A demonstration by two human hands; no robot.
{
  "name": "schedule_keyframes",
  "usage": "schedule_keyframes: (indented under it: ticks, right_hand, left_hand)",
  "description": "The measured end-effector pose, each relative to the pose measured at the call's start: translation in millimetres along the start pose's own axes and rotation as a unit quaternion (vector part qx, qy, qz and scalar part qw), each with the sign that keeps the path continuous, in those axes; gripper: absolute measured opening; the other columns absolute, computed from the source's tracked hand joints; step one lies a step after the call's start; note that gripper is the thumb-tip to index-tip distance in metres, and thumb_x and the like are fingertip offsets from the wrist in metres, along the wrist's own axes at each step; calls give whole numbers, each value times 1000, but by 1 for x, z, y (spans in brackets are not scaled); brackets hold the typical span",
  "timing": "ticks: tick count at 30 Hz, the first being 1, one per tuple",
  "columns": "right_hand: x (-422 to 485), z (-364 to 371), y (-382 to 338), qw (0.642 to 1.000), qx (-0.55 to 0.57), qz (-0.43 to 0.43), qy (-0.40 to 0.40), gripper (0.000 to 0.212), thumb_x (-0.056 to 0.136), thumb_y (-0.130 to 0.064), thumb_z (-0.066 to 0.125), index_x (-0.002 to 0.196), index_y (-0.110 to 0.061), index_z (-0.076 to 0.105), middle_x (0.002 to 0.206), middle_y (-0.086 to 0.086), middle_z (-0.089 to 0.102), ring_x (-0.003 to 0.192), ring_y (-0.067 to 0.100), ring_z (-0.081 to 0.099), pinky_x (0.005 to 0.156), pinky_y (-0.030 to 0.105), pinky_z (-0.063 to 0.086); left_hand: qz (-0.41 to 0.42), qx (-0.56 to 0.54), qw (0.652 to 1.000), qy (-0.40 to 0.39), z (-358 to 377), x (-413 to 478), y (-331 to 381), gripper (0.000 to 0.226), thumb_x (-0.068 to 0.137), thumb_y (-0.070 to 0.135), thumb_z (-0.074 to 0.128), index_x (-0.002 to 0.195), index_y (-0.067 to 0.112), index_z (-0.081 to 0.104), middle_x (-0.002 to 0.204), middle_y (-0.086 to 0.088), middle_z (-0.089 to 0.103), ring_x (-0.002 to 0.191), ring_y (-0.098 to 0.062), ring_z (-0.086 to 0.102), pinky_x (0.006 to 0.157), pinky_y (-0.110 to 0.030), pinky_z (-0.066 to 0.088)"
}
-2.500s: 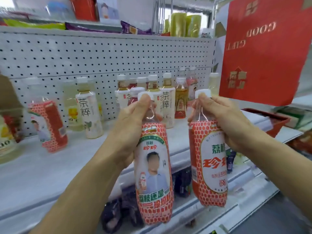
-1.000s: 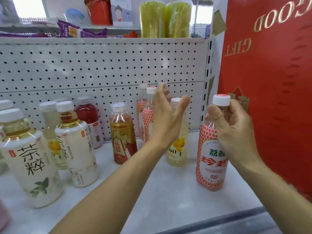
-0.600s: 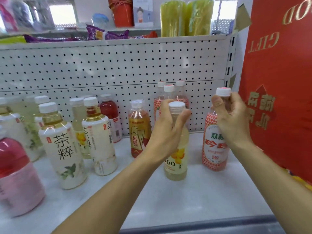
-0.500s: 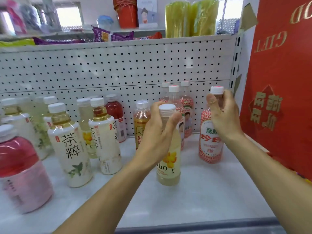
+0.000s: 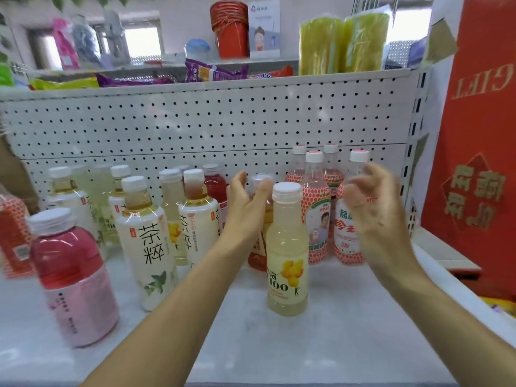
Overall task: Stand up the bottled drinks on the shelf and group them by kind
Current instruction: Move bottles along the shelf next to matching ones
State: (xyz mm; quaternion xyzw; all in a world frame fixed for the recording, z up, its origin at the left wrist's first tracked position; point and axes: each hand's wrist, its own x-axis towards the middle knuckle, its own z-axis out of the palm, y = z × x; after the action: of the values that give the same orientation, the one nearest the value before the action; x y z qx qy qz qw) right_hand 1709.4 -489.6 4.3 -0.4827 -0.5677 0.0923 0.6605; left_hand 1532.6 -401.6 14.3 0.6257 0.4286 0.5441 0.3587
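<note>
A pale yellow bottle (image 5: 287,247) with a white cap stands free near the middle of the white shelf (image 5: 340,344). Just behind it to the left, my left hand (image 5: 245,202) is spread open around the neck of an amber tea bottle (image 5: 256,256), not closed on it. Several red-netted lychee bottles (image 5: 315,219) stand grouped at the back right. My right hand (image 5: 371,205), blurred and loosely curled, hovers empty in front of the rightmost lychee bottle (image 5: 346,236).
White tea bottles (image 5: 146,236) and a pink drink (image 5: 69,275) stand upright on the left, a red drink (image 5: 213,185) behind them. Another red-netted lychee bottle (image 5: 11,236) is at the left edge. A red gift bag (image 5: 474,163) walls the right side; a pegboard (image 5: 223,121) backs the shelf.
My left hand let go of the pale yellow bottle and moved back to the amber bottle. My right hand released the lychee bottle, which now stands with its group.
</note>
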Motion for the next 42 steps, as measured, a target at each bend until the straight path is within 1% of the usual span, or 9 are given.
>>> schedule_keyframes:
  ticks: [3, 5, 7, 10, 14, 20, 26, 31, 42]
  right_hand:
    - [-21, 27, -11, 977, 69, 69, -187, 84, 71, -82, 55, 141, -41, 32, 121, -27, 55, 106, -19, 53, 80, 10, 47]
    - [-27, 41, -4, 965, 48, 96, -238, 76, 75, -72, 65, 138, -41, 38, 124, -26, 56, 113, -8, 56, 87, 20, 49]
    - [-28, 44, 1, 965, 40, 104, -236, 50, 85, -51, 68, 129, -36, 48, 119, -21, 62, 110, -1, 61, 85, 23, 52]
    - [-28, 35, 2, 965, 43, 91, -241, 35, 90, -42, 66, 122, -34, 53, 114, -19, 66, 103, -5, 63, 80, 22, 53]
    - [-34, 17, 1, 969, 61, 85, -222, 40, 86, -45, 63, 122, -31, 57, 114, -15, 68, 104, 0, 65, 85, 27, 53]
    - [-48, 13, 3, 970, 64, 124, -198, 53, 77, -47, 74, 123, -33, 51, 108, -13, 67, 97, 1, 66, 81, 27, 53]
    - [-59, 18, 1, 971, 64, 129, -194, 54, 80, -32, 77, 123, -28, 45, 105, -12, 62, 84, -12, 62, 70, 17, 47]
    - [-68, 16, -7, 971, 81, 126, -186, 56, 69, -49, 73, 117, -33, 48, 104, -11, 64, 88, 0, 64, 71, 22, 49]
    - [-98, 63, -66, 972, 128, 84, -180, 48, 64, -60, 73, 103, -40, 54, 92, -24, 68, 82, -5, 66, 65, 21, 48]
  left_hand:
    - [-76, -24, 997, -14, 9, 23, 0, 82, 87, 63, 59, 150, 20, 29, 149, -3, 44, 131, -23, 48, 110, -47, 40]
    - [-84, -17, 996, -38, 8, 27, -3, 62, 86, 65, 59, 126, 19, 52, 124, -5, 63, 113, -24, 62, 100, -47, 49]
    - [-57, 11, 997, -48, 5, 22, -2, 44, 91, 62, 56, 105, 20, 54, 102, -1, 66, 95, -17, 64, 91, -40, 53]
    - [-8, 25, 998, -50, -2, 5, 1, 58, 84, 67, 55, 108, 14, 54, 92, 2, 68, 89, -17, 66, 91, -42, 55]
    - [31, 50, 997, -40, -16, -30, 4, 56, 74, 79, 56, 100, 29, 56, 92, 2, 74, 92, -19, 70, 86, -41, 57]
    - [11, -10, 999, -49, -28, -77, -4, 53, 66, 59, 70, 109, 33, 57, 97, 8, 72, 86, -2, 70, 71, -22, 58]
    - [-13, -3, 1000, -26, -27, -99, -14, 70, 63, 60, 80, 125, 42, 50, 108, 14, 68, 96, 3, 66, 83, -26, 53]
    - [7, -46, 998, 47, -31, -127, -6, 56, 66, 55, 76, 116, 46, 53, 107, 16, 68, 94, 7, 64, 80, -17, 50]
    - [32, -72, 991, 110, -114, -159, 3, 59, 68, 57, 77, 120, 35, 60, 109, 5, 74, 100, -15, 71, 91, -45, 57]
